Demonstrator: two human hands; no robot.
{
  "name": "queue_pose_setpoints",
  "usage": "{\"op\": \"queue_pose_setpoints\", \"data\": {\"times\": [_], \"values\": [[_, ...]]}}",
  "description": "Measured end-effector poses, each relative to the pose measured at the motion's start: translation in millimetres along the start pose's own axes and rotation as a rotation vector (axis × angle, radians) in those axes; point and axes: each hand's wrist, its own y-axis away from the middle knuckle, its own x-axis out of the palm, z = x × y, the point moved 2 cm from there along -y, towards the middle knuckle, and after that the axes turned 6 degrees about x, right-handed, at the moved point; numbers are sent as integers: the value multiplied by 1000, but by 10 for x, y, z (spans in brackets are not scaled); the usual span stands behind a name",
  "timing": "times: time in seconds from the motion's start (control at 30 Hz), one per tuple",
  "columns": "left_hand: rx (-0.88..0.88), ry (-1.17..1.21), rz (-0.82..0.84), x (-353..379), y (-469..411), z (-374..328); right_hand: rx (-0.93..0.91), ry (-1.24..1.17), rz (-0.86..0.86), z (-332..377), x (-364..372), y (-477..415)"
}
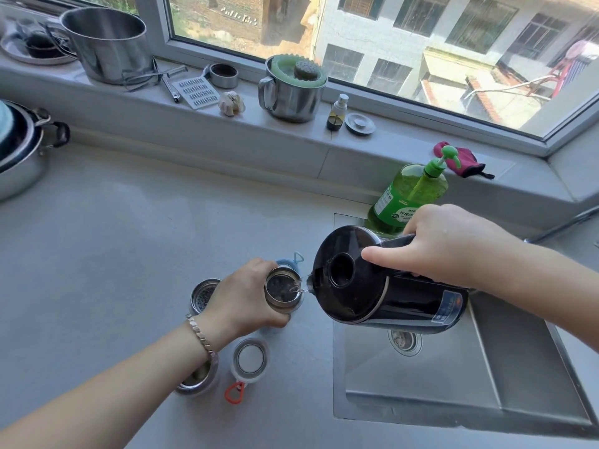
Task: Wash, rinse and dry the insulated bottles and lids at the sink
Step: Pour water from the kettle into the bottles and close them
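Observation:
My left hand grips an open steel insulated bottle standing on the grey counter left of the sink. My right hand holds the handle of a black electric kettle, tilted so water runs from its spout into the bottle's mouth. A second open bottle with a strainer stands just behind my left wrist. A third bottle sits partly hidden under my forearm. A white lid with a red loop lies upside down near my wrist. A blue lid peeks out behind the held bottle.
The steel sink lies at the lower right, with its drain under the kettle. A green dish-soap pump bottle stands at the sink's back edge. Pots, a steel mug, garlic and a small spray bottle line the windowsill. A pan sits at the far left.

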Motion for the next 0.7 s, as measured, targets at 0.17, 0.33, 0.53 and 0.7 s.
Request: {"op": "queue_pose_setpoints", "data": {"times": [0.17,0.33,0.53,0.7], "values": [[-5,6,-11,0,-8,5,1,7,-5,6,-2,-2],[-11,14,-14,-6,-7,3,-9,12,-12,23,-13,-4],[-11,13,-7,-4,-8,10,-12,14,-20,27,-14,-10],[-15,30,-13,-3,-8,16,-15,-22,-37,6,6,-48]]}}
